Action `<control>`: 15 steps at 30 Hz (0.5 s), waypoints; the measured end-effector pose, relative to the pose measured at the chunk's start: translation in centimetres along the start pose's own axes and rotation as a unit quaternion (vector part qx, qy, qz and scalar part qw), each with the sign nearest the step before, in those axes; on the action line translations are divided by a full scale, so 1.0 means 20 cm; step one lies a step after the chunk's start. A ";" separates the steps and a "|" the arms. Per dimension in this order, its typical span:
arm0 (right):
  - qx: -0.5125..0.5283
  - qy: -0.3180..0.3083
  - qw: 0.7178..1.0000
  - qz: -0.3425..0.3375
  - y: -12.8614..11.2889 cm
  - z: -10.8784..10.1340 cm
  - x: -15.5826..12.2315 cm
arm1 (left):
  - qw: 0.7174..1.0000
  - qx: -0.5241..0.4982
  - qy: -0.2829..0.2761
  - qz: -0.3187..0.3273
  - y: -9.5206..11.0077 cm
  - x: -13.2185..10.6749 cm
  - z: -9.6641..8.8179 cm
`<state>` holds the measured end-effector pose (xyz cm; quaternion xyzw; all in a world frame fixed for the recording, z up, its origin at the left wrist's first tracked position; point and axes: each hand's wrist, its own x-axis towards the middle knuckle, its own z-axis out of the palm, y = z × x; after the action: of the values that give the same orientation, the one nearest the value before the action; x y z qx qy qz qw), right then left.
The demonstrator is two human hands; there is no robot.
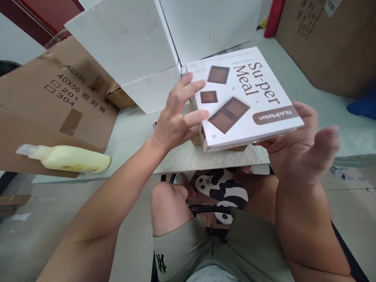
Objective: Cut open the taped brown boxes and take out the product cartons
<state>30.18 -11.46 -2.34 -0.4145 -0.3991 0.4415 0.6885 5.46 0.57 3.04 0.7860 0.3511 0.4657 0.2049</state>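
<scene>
A white box (pixel 232 98) printed "Su-per Meal" and "NutriMotion", with brown squares on its top face, is held slightly tilted above the table's front edge. My left hand (pixel 178 111) is at the box's left side, thumb and fingers spread, tips over the edge of the top face. Under the right corner, the fingers of my right hand (pixel 299 149) support the box from below and are partly hidden; its thumb sticks out away from it. Beneath the box, part of a brown cardboard piece (pixel 195 139) shows.
White panels (pixel 123 43) stand upright behind the box. Cardboard cartons stand at left (pixel 55 105) and right (pixel 329 47). A pale yellow bottle (pixel 76 158) is at the left front. A blue object (pixel 364 103) lies at the right. Below the table edge are my knees and a panda-patterned item (pixel 220 186).
</scene>
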 end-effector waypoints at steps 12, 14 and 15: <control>0.010 -0.032 0.996 -0.085 -0.17 0.35 0.46 | 0.953 -0.237 -0.052 -0.179 -0.02 0.23 -0.08; -0.014 -0.031 0.999 -0.041 -0.15 0.43 0.64 | 0.923 -0.290 -0.062 -0.246 -0.14 0.37 -0.06; -0.037 -0.018 0.999 -0.010 -0.14 0.47 0.74 | 0.918 -0.295 -0.047 -0.261 -0.22 0.45 -0.04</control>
<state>26.72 3.67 6.16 -0.4277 -0.4315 0.4270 0.6697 6.03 10.26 5.87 0.5913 0.3806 0.4403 0.5582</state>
